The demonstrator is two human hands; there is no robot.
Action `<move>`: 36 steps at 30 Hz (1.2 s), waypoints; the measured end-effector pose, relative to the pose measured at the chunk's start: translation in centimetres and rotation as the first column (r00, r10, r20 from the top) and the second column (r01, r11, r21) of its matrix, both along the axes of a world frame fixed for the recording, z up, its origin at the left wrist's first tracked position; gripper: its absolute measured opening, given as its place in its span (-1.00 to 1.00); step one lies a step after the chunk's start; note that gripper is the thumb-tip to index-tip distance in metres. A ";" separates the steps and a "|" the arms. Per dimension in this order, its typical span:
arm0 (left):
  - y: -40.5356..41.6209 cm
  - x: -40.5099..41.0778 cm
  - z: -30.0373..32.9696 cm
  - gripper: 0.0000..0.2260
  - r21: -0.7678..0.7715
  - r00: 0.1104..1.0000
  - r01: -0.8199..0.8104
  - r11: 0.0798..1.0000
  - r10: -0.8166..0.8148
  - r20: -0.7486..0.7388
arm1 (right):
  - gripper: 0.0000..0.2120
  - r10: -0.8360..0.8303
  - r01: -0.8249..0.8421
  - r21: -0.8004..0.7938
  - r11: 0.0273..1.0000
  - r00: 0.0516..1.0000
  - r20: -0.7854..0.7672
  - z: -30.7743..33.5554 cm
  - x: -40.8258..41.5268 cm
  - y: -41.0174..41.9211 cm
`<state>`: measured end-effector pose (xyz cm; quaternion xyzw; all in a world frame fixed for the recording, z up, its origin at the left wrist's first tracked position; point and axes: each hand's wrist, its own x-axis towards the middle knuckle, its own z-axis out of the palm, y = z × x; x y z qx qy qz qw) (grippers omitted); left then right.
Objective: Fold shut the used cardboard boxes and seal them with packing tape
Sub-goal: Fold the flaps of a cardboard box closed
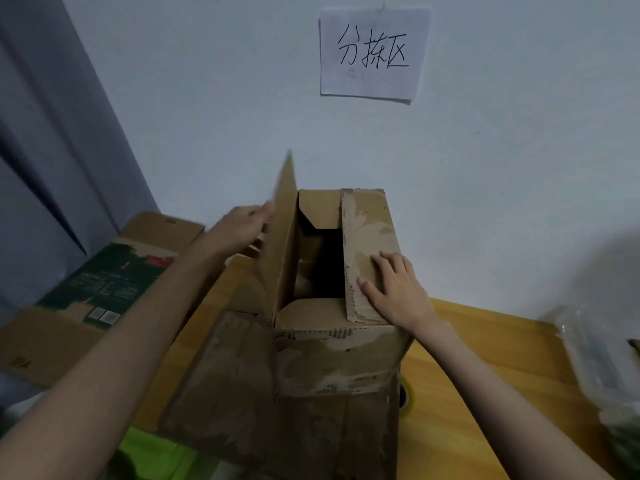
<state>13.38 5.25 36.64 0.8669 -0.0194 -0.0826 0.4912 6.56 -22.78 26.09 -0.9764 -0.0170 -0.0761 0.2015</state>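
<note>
A worn brown cardboard box (332, 362) with torn tape marks stands upright on the wooden table (478, 368). Its top is partly open and dark inside. My right hand (394, 292) lies flat, fingers straight, on the right top flap (367, 237), which is folded down. My left hand (242, 226) is against the outer side of the left flap (282, 244), which stands nearly upright; its fingertips are hidden behind the flap. A roll of tape (407, 394) peeks out behind the box's right side.
A second cardboard box (104, 282) with a dark green printed side lies to the left. Clear plastic packaging (595, 358) sits at the table's right. A paper sign (374, 53) hangs on the wall behind. Something bright green (156, 455) lies at the bottom left.
</note>
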 end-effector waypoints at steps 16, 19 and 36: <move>-5.7 -1.9 -7.7 -0.46 -0.203 0.981 -0.076 0.976 0.038 -0.188 | -0.59 -0.103 0.314 0.830 0.460 0.948 -0.301 2.6 -1.5 -2.3; -7.6 -2.4 -4.6 -0.45 -0.205 0.993 -0.024 0.979 -0.001 -0.119 | -0.65 -0.135 0.278 0.836 0.473 0.961 -0.243 5.6 -2.9 -4.0; -29.9 -7.8 -8.4 -0.50 -0.402 0.909 0.287 0.869 -0.379 -0.171 | -0.60 -0.528 0.505 0.665 0.550 0.827 -0.191 7.1 -14.3 -22.4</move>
